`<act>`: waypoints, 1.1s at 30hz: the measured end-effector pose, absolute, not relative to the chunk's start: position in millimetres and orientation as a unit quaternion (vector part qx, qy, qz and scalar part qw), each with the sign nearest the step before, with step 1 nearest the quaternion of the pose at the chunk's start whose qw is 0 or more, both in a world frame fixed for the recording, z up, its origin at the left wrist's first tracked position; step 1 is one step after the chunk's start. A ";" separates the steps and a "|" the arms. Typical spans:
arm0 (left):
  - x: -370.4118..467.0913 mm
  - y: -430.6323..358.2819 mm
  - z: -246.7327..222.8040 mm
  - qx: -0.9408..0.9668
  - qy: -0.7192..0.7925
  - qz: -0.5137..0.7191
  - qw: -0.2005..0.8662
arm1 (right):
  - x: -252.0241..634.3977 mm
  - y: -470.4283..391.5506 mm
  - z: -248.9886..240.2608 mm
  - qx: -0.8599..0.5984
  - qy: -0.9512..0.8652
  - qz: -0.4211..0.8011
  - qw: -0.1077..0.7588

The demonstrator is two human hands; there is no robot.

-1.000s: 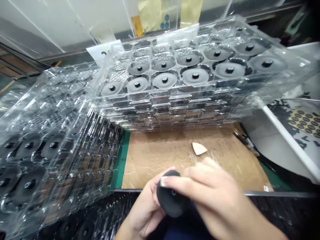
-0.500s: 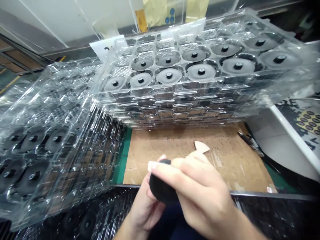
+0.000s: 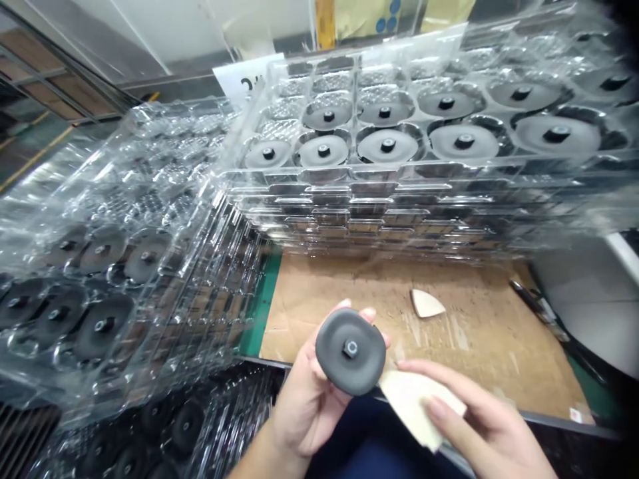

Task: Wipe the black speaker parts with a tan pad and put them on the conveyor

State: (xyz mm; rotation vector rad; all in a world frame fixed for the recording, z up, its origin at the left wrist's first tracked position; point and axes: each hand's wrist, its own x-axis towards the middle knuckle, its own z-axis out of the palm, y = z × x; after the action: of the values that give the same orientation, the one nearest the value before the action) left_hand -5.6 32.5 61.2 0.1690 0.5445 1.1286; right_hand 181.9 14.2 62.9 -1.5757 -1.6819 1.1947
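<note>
My left hand holds a dark grey rounded part, its fingers curled behind the rim. A short hub with a pale metal centre stands up from the part's dished face, which is turned toward me. My right hand pinches a pale cream, roughly triangular pad between thumb and fingers, and its tip comes close to the part's lower right edge. Whether pad and part touch I cannot tell. Beyond the hands, another pale three-cornered piece lies on the cardboard.
A stack of clear plastic trays holding similar dark parts stands behind the cardboard. Another tray stack rises on the left. A black pen-like tool lies at the right. Dark parts in trays sit low at left.
The dark part has turned so its hubbed face shows. My right hand has moved right and down, away from the part, and the cream pad is now plainly visible in it.
</note>
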 end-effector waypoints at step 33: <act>-13.7 41.8 65.7 0.128 0.309 0.579 0.743 | 142.1 32.3 89.6 -0.491 -0.719 0.297 0.393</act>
State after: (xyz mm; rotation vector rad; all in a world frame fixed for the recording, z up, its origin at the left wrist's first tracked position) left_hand -13.7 41.8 65.7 0.2801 0.6776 1.2696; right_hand 142.1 32.3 89.6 -1.2462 -1.8242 0.7537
